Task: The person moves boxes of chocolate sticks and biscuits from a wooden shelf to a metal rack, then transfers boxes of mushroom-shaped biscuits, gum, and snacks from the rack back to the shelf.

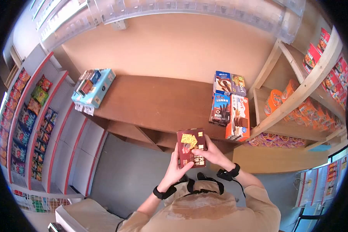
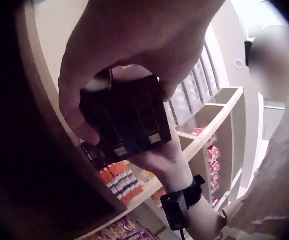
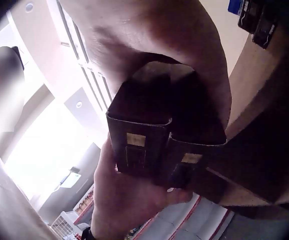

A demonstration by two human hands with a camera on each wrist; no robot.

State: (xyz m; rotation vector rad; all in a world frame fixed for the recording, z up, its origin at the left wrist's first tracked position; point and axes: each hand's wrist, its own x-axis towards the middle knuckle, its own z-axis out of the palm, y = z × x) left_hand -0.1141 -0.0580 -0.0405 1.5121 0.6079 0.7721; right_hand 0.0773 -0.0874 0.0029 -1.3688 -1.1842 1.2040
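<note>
Two dark maroon boxes, stacked face to face, are held in front of the body; the top one (image 1: pixel 191 147) shows yellow crackers in the head view. My left hand (image 1: pixel 174 170) grips their left side, thumb at the lower front. From the right, my right hand (image 1: pixel 213 154) grips them with its thumb across the front. The left wrist view shows the ends of both boxes (image 2: pixel 129 120) between the fingers of my left hand (image 2: pixel 129 45). In the right wrist view the box ends (image 3: pixel 139 140) lie side by side under my right hand (image 3: pixel 184 35).
A brown counter (image 1: pixel 154 100) runs along the wall. Blue, white and orange snack boxes (image 1: pixel 237 118) stand at its right end, a light-blue box (image 1: pixel 100 91) at its left. Snack shelves (image 1: pixel 54 127) rise at the left; a wooden rack (image 1: pixel 297 116) with cup noodles is at the right.
</note>
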